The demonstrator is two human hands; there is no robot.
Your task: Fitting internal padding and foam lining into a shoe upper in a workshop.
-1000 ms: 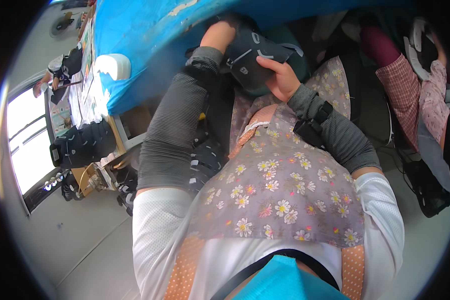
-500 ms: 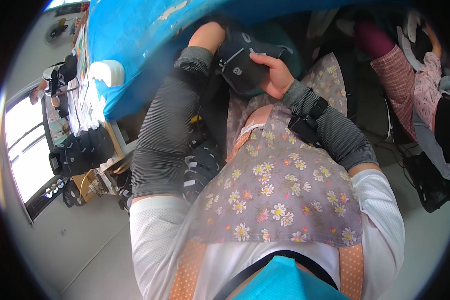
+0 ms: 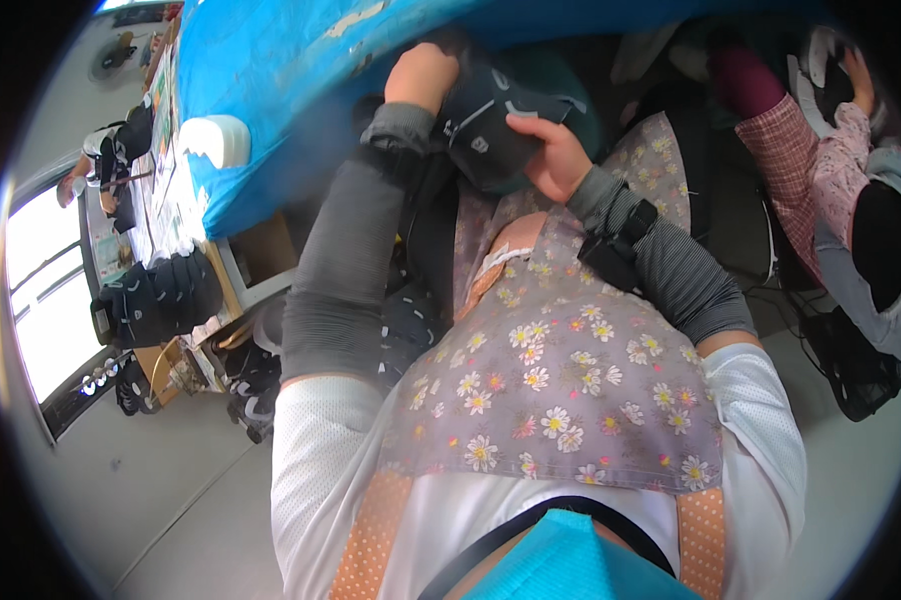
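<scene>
A black sewn fabric piece with pale grey trim and a small white emblem (image 3: 489, 140) is held up over my lap, close to the blue-covered table edge. My right hand (image 3: 556, 158) grips its right side, thumb on top and the other fingers hidden beneath. At its far left end is my left hand (image 3: 423, 78), knuckles up and fingers curled out of sight against dark material. The piece looks bent between the two hands. My flowered apron (image 3: 556, 370) lies below it.
A blue cover (image 3: 271, 60) drapes over the table, with a white plastic container (image 3: 214, 142) on it. Several black pieces (image 3: 166, 300) stand in a row at left. More dark pieces (image 3: 408, 325) lie beside my left arm. Another person's sleeve (image 3: 843, 150) shows at right, near a black bag-like item (image 3: 856, 370).
My left hand and forearm have shifted slightly right. The black piece has moved a little right and down, with my right hand still gripping it.
</scene>
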